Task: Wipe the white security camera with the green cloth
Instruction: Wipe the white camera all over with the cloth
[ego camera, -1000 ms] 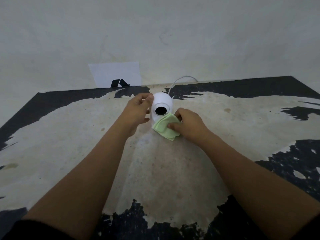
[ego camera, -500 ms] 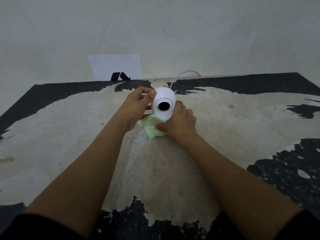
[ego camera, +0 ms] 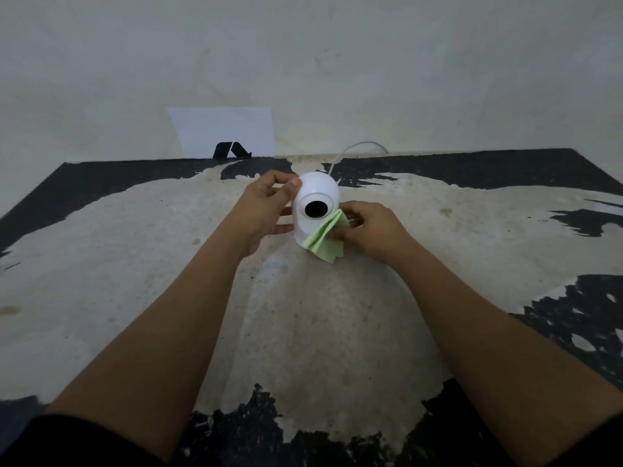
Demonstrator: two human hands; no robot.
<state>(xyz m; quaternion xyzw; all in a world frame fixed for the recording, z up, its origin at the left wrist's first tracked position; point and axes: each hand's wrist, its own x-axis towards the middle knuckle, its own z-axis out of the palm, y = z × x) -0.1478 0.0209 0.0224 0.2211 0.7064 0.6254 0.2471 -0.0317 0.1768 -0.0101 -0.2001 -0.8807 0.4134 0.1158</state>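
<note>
The white security camera (ego camera: 317, 193) stands on the worn table (ego camera: 303, 332), its round black lens facing me. My left hand (ego camera: 266, 210) grips its left side, thumb on the dome. My right hand (ego camera: 374, 230) holds the folded green cloth (ego camera: 325, 239) pressed against the camera's lower right side, below the lens. Part of the camera's base is hidden behind the cloth.
A white cable (ego camera: 357, 150) runs from the camera's back over the table's far edge. A white paper sheet (ego camera: 222, 129) with a black mark leans on the wall behind. The tabletop shows peeling black paint around its edges.
My right hand has carried the cloth from the camera's lower left front across to its lower right side. My left hand has kept its hold on the camera.
</note>
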